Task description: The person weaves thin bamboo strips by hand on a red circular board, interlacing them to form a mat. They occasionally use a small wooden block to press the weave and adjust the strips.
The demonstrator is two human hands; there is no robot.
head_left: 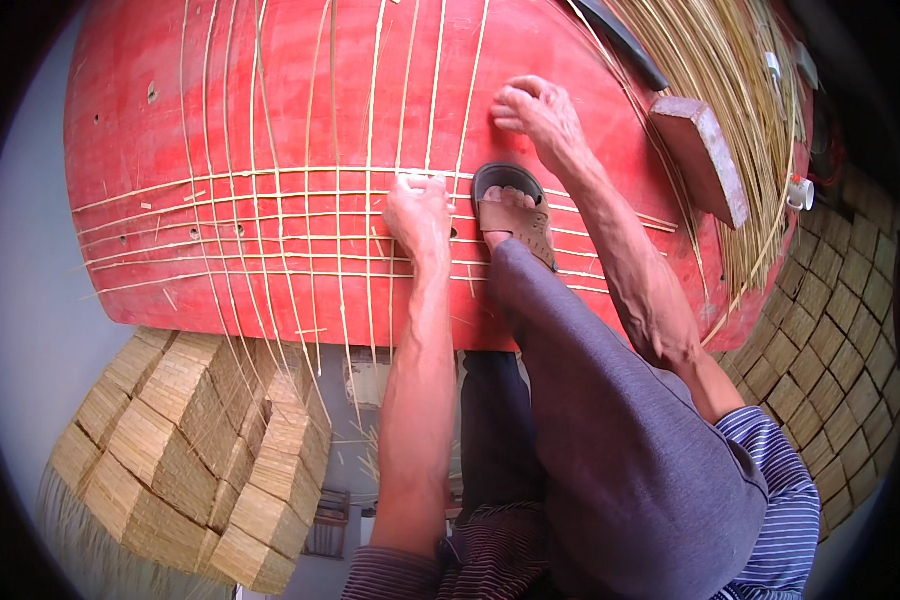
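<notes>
On the red board point(130, 110), pale thin strips point(310, 268) form a loose grid of crossing lines. My left hand point(420, 210) has its fingers bent closely onto the upper crossings, gripping the strips there. Higher and to the right, my right hand point(532, 118) hovers over bare red surface, fingers loosely curved and apart, with no strip visible in them. Between my hands, my foot in a brown sandal point(512, 220) bears on the horizontal strips, toes showing.
A reddish block point(698, 160) sits at the right beside a long dark tool point(620, 40) and a thick bundle of strips point(745, 110). Stacked woven straw-coloured pieces point(175, 450) lie below left, and similar squares point(840, 340) at the right. White cylindrical items point(800, 194) are at the board's edge.
</notes>
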